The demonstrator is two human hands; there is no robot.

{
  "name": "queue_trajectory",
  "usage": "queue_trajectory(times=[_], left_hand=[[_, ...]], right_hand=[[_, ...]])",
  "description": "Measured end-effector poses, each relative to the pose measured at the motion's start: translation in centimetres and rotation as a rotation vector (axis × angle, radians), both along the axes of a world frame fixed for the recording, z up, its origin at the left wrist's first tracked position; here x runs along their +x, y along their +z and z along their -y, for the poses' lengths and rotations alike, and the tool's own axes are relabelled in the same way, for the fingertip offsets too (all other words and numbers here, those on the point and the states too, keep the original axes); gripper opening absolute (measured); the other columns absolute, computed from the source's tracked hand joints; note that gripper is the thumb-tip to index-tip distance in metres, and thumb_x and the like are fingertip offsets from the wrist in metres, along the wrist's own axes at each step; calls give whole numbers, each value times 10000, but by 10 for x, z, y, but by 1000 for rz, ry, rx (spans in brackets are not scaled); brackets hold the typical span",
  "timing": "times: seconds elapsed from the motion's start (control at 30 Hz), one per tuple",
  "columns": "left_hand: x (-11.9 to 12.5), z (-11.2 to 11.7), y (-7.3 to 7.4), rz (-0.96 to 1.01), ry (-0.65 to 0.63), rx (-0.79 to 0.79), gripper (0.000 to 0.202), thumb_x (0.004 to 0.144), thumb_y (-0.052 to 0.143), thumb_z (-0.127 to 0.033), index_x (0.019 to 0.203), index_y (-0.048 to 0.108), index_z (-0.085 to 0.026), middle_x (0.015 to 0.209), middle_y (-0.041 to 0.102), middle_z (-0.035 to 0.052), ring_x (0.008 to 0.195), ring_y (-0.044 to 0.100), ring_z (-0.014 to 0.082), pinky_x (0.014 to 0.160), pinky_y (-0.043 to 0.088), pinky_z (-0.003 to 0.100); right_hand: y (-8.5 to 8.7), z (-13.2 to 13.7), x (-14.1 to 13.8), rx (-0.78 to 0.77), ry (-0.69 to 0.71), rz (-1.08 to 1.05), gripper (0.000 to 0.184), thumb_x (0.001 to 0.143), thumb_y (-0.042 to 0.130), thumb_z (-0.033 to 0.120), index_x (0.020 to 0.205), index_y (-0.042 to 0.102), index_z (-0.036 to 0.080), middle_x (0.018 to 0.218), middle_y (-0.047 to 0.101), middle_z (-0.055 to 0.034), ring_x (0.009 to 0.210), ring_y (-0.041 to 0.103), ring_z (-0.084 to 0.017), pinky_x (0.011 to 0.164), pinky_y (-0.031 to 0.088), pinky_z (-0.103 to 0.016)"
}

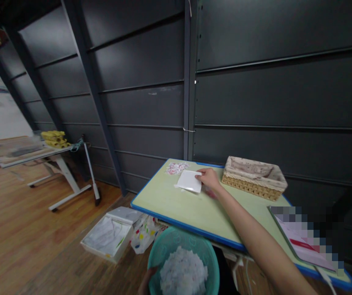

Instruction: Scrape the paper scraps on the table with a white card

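My right hand (209, 179) reaches far across the pale green table (176, 200) and pinches the right edge of a white sheet (189, 180) that lies on the tabletop. Just behind the sheet lies a small floral printed piece (176, 168). Only a part of my left hand (147, 282) shows at the bottom edge, against the rim of a teal basin (163, 250) full of white scraps (182, 272); its fingers are hidden.
A woven basket (253, 177) with a cloth lining stands at the table's back right. A printed folder (305, 246) lies at the right front. On the wooden floor stand a white box (108, 237) and a spotted bag (143, 237). Another table (34, 153) stands far left.
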State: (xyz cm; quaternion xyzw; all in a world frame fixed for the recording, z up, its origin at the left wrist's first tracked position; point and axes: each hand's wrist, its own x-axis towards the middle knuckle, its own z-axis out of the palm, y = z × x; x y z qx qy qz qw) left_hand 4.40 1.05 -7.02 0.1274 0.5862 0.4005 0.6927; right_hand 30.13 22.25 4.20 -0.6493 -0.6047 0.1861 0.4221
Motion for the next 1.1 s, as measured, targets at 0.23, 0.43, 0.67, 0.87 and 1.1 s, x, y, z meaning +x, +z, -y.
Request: queue_trajectory(times=[0.23, 0.43, 0.67, 0.87, 1.1], left_hand=[[-22, -9, 2, 215, 155, 90, 512, 758, 566, -292, 1227, 518, -95, 875, 756, 121, 925, 666, 316, 828, 501, 441], [-31, -14, 29, 215, 256, 205, 484, 743, 596, -187, 1220, 528, -129, 792, 767, 62, 864, 693, 265, 844, 502, 403], [-36, -11, 28, 246, 189, 248, 409, 768, 579, -200, 1150, 557, -55, 914, 756, 130, 895, 686, 271, 855, 508, 419], [-36, -14, 27, 193, 229, 234, 233, 732, 599, -163, 953, 644, -102, 788, 768, 92, 884, 689, 279, 852, 512, 432], [-38, -15, 28, 114, 231, 246, 57, 712, 605, -155, 661, 629, -163, 571, 726, 30, 799, 703, 255, 886, 488, 387]], right_hand=[[13, 14, -2, -121, 322, -77, 286, 611, 618, 180, 857, 724, 80, 646, 669, -39, 475, 503, -95, 422, 346, -183], [12, 24, -12, -259, 583, -227, 350, 597, 666, 229, 913, 711, 86, 675, 677, -49, 527, 525, -100, 442, 343, -180], [22, 37, -20, -321, 660, -293, 409, 580, 706, 262, 955, 699, 101, 767, 698, -77, 596, 576, -120, 472, 370, -187], [23, 17, 1, -53, 227, -342, 364, 624, 638, 221, 955, 701, 82, 828, 704, -106, 595, 584, -136, 483, 413, -207], [18, 3, 36, 123, -216, -6, 334, 670, 542, 187, 941, 714, 95, 853, 709, -115, 707, 633, -179, 591, 454, -229]])
